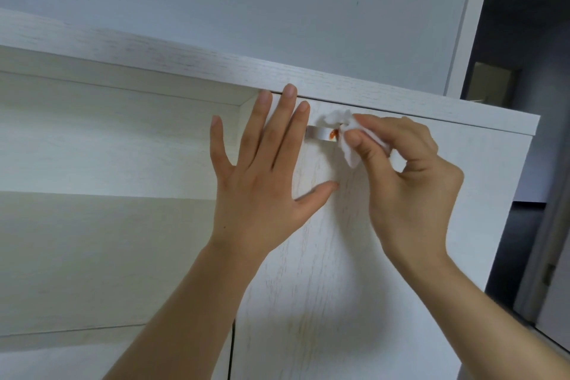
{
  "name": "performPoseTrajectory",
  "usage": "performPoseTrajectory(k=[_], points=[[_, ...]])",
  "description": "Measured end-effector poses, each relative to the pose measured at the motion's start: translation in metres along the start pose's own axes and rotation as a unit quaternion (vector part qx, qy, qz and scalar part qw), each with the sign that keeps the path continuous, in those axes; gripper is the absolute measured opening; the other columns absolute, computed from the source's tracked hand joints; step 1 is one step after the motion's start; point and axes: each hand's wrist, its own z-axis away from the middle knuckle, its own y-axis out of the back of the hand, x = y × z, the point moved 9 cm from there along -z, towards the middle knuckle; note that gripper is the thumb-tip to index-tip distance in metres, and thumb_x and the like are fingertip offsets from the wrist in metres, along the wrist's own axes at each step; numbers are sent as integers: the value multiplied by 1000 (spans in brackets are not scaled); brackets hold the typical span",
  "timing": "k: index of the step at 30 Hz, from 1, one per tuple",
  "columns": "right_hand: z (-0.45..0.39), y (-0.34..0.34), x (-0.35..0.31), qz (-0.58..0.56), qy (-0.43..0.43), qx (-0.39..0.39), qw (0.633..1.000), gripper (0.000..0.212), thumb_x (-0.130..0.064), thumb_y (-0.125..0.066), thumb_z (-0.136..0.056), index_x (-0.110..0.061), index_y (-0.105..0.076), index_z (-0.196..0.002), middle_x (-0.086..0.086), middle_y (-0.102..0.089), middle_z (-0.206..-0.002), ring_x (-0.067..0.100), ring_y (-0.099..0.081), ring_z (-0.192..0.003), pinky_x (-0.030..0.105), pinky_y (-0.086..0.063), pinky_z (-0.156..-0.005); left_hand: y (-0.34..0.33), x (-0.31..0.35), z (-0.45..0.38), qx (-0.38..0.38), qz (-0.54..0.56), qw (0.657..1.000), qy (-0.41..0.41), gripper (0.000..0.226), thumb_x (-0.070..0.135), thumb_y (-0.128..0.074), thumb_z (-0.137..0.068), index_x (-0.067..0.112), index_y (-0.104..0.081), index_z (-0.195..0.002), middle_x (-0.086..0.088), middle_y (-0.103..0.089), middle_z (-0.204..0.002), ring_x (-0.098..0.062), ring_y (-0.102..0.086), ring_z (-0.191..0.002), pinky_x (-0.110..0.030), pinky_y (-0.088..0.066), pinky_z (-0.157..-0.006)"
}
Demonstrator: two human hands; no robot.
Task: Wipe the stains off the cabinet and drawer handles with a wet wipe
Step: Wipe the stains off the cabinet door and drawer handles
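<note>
The handle (pixel 320 135) runs sideways high on the door (pixel 308 256), its stain (pixel 333 133) just left of the wipe (pixel 347 139) pinched in the right hand (pixel 410 182). The left hand (pixel 262 176) lies flat, apparently bracing the door.

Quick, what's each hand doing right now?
Left hand: open, flat against the cabinet door.
Right hand: pinches the wet wipe at the handle.

Metal handle (pixel 320 134) on white cabinet door (pixel 308 256), horizontal, bearing an orange-red stain (pixel 333 133) at its right end; crumpled white wet wipe (pixel 347 136) touching it.
</note>
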Motion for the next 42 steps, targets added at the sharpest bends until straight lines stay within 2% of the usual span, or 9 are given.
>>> performPoseTrajectory(k=[3, 7, 10, 13, 18, 25, 32, 36, 42], points=[[2, 5, 9, -56, -58, 29, 996, 23, -21, -67, -86, -42, -63, -94, -22, -65, -94, 9, -62, -99, 20, -47, -88, 0, 0, -1, -7, 9, 1000, 3, 85, 66, -47, -84, 9, -36, -146, -6, -25, -154, -22, -16, -143, -60, -7, -111], [2, -4, -5, -7, 2, 0, 1000, 22, -17, -66, -86, -34, -63, -100, -25, -60, -95, 10, -60, -98, 22, -46, -89, 1, 0, 0, 3, 18, 1000, 6, 84, 64, -50, -83, 8, -36, -145, -5, -25, -153, -21, -18, -142, -59, -8, -111], [0, -6, -1, -13, -14, 6, 1000, 22, -19, -66, -86, -36, -62, -99, -27, -60, -93, 9, -60, -98, 26, -47, -90, 1, -1, 0, 10, 25, 1000, 8, 85, 63, -51, -83, 7, -35, -145, -4, -23, -153, -21, -18, -142, -59, -8, -111], [1, -7, -7, 8, 9, -10, 1000, 21, -17, -67, -85, -34, -62, -98, -28, -58, -94, 6, -59, -97, 17, -44, -88, 1, -2, 0, 13, 29, 999, 9, 85, 63, -52, -83, 7, -35, -144, -4, -24, -153, -21, -19, -142, -59, -8, -111], [1, -2, 6, -86, -82, 21, 993, 23, -21, -69, -84, -42, -65, -92, -17, -68, -97, 7, -63, -101, 17, -47, -88, 0, -2, 1, 6, 31, 999, 10, 86, 64, -51, -82, 9, -31, -145, -5, -26, -154, -20, -17, -143, -57, -6, -111], [0, -9, -4, -3, -21, -6, 1000, 21, -20, -66, -87, -38, -62, -96, -20, -62, -95, 10, -60, -100, 26, -47, -90, -1, -3, 2, 17, 33, 999, 13, 86, 63, -52, -82, 9, -32, -145, -4, -27, -154, -19, -18, -143, -55, -5, -112], [1, -12, -12, 26, 9, -16, 1000, 17, -19, -65, -87, -31, -63, -97, -24, -59, -93, 6, -59, -95, 18, -43, -88, 0, -3, 2, 21, 38, 999, 14, 86, 62, -57, -81, 8, -35, -145, -4, -28, -153, -19, -20, -143, -57, -8, -112], [0, -1, 1, -39, -60, 18, 997, 22, -20, -67, -86, -40, -63, -93, -16, -66, -95, 9, -62, -98, 17, -46, -86, 0, -3, 1, 12, 48, 999, 15, 85, 63, -52, -82, 9, -34, -146, -2, -23, -154, -19, -17, -143, -57, -7, -112], [3, -19, -16, 19, 16, -22, 999, 17, -19, -67, -85, -31, -65, -97, -21, -62, -94, 2, -58, -99, 18, -43, -89, 1, -3, 2, 26, 44, 999, 17, 81, 63, -49, -85, 10, -36, -145, -2, -28, -153, -18, -21, -142, -55, -9, -113]])
